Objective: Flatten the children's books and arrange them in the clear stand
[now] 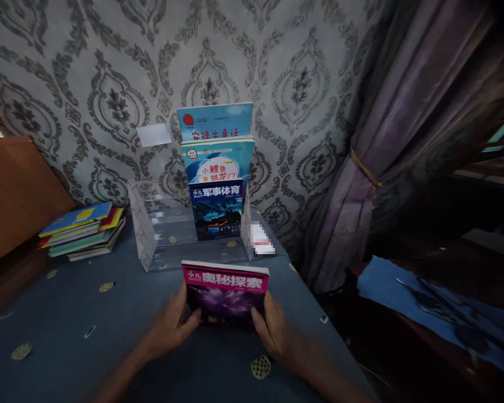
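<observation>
On the blue tabletop, near its right edge before the clear rack, a magenta book is gripped at its lower corners by the left hand and right hand, forearms converging.

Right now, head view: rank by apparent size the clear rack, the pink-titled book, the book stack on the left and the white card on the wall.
1. clear rack: largest.
2. pink-titled book and book stack: these look alike. The book is nearer the camera, so I won't rank them.
3. white card: smallest.
</observation>
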A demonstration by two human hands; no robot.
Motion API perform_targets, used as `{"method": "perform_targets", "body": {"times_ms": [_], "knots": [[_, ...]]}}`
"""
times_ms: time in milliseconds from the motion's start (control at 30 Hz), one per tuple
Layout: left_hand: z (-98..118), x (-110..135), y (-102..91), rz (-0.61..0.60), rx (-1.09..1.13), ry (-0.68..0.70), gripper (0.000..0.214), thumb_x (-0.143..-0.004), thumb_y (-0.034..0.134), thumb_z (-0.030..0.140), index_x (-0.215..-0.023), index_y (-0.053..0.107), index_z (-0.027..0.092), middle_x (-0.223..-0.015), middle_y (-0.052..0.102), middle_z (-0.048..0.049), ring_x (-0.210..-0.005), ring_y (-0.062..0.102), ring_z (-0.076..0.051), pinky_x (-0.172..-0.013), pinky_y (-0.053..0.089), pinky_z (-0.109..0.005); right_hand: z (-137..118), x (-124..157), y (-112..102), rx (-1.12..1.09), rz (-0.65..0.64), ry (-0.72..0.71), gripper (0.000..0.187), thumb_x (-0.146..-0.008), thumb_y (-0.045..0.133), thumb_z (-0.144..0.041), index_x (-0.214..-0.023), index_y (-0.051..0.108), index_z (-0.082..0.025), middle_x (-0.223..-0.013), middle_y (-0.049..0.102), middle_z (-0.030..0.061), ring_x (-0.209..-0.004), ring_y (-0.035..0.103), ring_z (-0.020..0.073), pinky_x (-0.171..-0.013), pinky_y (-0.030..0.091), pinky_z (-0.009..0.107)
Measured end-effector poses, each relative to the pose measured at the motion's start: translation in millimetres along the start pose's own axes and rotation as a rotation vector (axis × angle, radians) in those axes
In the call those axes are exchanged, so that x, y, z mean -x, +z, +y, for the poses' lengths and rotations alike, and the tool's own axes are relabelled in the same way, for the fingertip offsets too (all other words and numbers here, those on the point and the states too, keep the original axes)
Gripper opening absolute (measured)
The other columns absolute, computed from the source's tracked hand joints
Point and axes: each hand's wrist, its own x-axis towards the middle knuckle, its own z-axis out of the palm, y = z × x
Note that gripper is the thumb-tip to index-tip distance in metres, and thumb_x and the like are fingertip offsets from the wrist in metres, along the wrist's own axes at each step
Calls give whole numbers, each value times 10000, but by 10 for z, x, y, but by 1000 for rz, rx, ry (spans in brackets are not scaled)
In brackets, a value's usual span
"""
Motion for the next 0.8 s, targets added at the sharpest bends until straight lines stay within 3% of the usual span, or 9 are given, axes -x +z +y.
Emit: {"method": "perform_targets", "body": {"times_ms": [100, 200, 367, 467, 600, 800], "knots": [[117, -72, -91, -75, -62, -4, 481, -943, 498, 461, -1340, 516, 189, -769, 642, -13, -683, 594, -204, -659, 519, -324, -117, -106, -117, -48, -55, 105, 401, -1041, 298, -371, -1314, 528, -188, -1004, 747, 119, -880, 723, 268, -765, 603, 375], [275, -217, -156, -68, -114, -2, 409, -933, 447, 391, -1275, 496, 172, -675, 573, 27, -611, 548, -182, -585, 444, -288, -230, -304, -209, -60, -77, 171, 380, -1027, 330, -366, -1301, 522, -185, -926, 746, 98, -832, 716, 263, -741, 582, 370], [564, -598, -317, 162, -239, 24, 336, -883, 456, 330, -1178, 469, 170, -673, 553, 31, -586, 541, -179, -583, 413, -297, -340, -864, -356, -39, -52, 86, 229, -993, 379, -325, -1091, 548, -206, -709, 652, 37, -583, 595, 223, -584, 450, 338], [726, -862, -425, 332, -276, 123, 345, -886, 460, 300, -1204, 439, 169, -729, 579, 13, -631, 566, -187, -643, 461, -321, -388, -1285, -501, -21, 35, 23, 162, -975, 390, -323, -1013, 513, -225, -726, 619, 37, -596, 567, 217, -570, 403, 331], [861, -1160, -480, 518, -321, 270, 326, -895, 479, 270, -1200, 436, 162, -855, 626, -41, -727, 613, -206, -705, 495, -349, -395, -1758, -687, -76, 166, -92, 218, -1003, 350, -345, -1100, 499, -219, -804, 613, 39, -700, 577, 225, -667, 453, 353], [787, -1400, -390, 564, -356, 316, 377, -915, 472, 224, -1279, 420, 143, -842, 626, -36, -724, 619, -205, -719, 518, -359, -195, -2002, -646, -217, 193, -160, 291, -1016, 332, -325, -1231, 501, -226, -1024, 665, 72, -847, 614, 236, -796, 528, 406]]}}
